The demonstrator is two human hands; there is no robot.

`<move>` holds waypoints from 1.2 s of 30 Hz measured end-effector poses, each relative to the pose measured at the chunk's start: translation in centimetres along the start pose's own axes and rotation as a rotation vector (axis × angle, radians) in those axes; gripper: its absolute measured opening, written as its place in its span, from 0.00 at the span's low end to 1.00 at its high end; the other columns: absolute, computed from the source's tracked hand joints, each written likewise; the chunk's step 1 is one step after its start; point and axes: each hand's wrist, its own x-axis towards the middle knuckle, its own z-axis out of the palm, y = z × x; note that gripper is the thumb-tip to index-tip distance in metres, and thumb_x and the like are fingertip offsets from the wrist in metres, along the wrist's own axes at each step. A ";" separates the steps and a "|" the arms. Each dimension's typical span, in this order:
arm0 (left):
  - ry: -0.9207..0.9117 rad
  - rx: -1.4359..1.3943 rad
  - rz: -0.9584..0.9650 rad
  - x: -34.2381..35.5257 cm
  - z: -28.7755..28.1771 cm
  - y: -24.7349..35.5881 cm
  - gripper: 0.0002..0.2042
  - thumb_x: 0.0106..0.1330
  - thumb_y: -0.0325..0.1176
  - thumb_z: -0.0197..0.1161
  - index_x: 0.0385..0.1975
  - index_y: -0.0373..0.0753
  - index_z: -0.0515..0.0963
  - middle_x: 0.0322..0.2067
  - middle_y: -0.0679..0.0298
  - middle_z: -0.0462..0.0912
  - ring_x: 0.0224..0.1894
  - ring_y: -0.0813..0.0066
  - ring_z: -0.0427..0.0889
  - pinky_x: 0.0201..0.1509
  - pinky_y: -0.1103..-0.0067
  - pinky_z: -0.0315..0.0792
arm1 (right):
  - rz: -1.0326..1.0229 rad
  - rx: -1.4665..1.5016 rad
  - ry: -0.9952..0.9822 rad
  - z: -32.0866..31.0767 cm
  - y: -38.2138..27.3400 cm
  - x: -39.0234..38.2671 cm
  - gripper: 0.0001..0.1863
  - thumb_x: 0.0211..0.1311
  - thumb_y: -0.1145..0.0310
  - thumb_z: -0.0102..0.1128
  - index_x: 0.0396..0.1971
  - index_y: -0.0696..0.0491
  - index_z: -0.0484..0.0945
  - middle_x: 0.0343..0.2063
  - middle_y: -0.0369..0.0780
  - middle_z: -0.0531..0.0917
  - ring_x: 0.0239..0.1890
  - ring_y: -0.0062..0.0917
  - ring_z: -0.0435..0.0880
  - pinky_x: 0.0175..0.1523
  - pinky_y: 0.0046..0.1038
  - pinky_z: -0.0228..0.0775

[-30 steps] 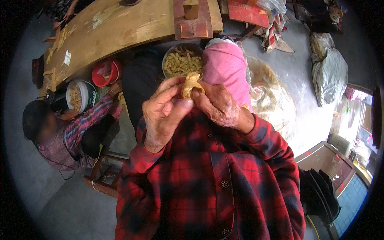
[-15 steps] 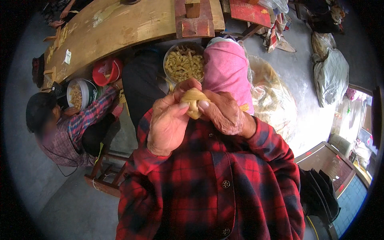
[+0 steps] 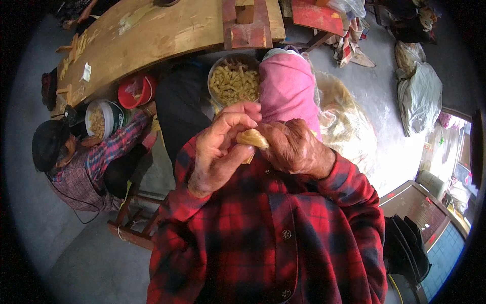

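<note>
Between my two hands, in front of my chest, is a pale yellow, glossy, folded strip-like piece (image 3: 252, 138); its exact kind is unclear. My left hand (image 3: 217, 149) pinches it with thumb and fingertips. From the other side, the curled fingers of my right hand (image 3: 298, 151) grip its right end, which they partly cover. Just beyond my hands stands a round basin (image 3: 209, 83) holding many yellowish, twisted pieces (image 3: 235, 81). A pink cloth (image 3: 288, 83) covers my right knee beside it.
A long wooden table (image 3: 167, 35) spans the far left, with a red-brown wooden bench (image 3: 246, 33) by it. At left a person (image 3: 86, 167) sits bent over a white bucket (image 3: 101, 119), near a red bucket (image 3: 137, 91). A large plastic bag (image 3: 339, 121) lies right of my knee.
The yellow piece has turned in my fingers and now shows a narrower, folded side. My right hand has rotated, its back facing up, and my left fingers have spread slightly.
</note>
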 end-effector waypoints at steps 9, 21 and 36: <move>-0.084 0.048 -0.452 -1.2 -0.8 0.0 0.12 0.67 0.34 0.51 0.33 0.30 0.75 0.23 0.65 0.78 0.21 0.84 0.75 0.25 0.87 0.69 | -0.075 -0.115 -0.165 -1.9 1.1 0.1 0.15 0.51 0.65 0.59 0.32 0.60 0.70 0.17 0.40 0.72 0.16 0.29 0.75 0.18 0.29 0.65; -0.460 0.516 -0.084 -1.5 -3.6 1.9 0.11 0.65 0.31 0.54 0.22 0.33 0.73 0.16 0.65 0.73 0.15 0.79 0.73 0.18 0.82 0.65 | 0.113 0.399 -0.245 -4.2 1.3 -1.6 0.09 0.55 0.66 0.59 0.29 0.58 0.76 0.15 0.44 0.75 0.16 0.35 0.76 0.20 0.31 0.68; -0.429 1.103 0.326 1.6 -0.7 0.4 0.13 0.47 0.28 0.65 0.33 0.33 0.75 0.47 0.54 0.72 0.45 0.58 0.74 0.49 0.68 0.69 | 0.165 0.432 -0.295 -3.6 2.2 -1.0 0.09 0.57 0.70 0.57 0.30 0.62 0.76 0.22 0.48 0.78 0.23 0.43 0.77 0.25 0.34 0.69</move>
